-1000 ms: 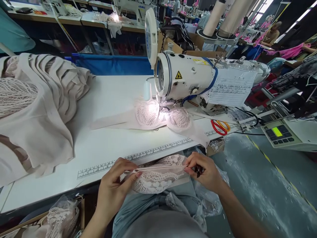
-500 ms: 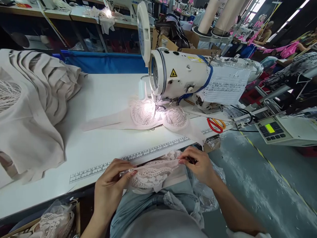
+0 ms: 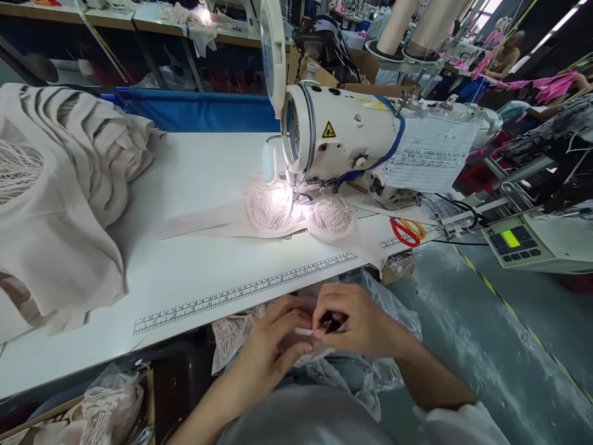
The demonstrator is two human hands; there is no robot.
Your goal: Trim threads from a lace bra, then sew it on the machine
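Observation:
My left hand [image 3: 273,346] and my right hand [image 3: 354,318] meet above my lap, just in front of the table edge. The left fingers pinch a thin pale edge of a lace garment [image 3: 229,339], which hangs down behind and beside that hand. My right fingers are closed on the same garment, and a small dark object, too unclear to name, shows in that palm. On the table a pale bra [image 3: 328,216] lies under the lit needle area of the white sewing machine [image 3: 343,133].
Pale fabric pieces [image 3: 69,204] are heaped on the left of the table [image 3: 185,278]. Red-handled scissors [image 3: 404,232] lie at the right, by a control box [image 3: 519,241]. A box of lace pieces [image 3: 109,408] stands lower left. A person [image 3: 507,55] sits far back right.
My left hand has moved right and come together with my right hand, which shifted slightly left. The garment stretched between them is now bunched, with its lace hanging to the left. The view has shifted slightly.

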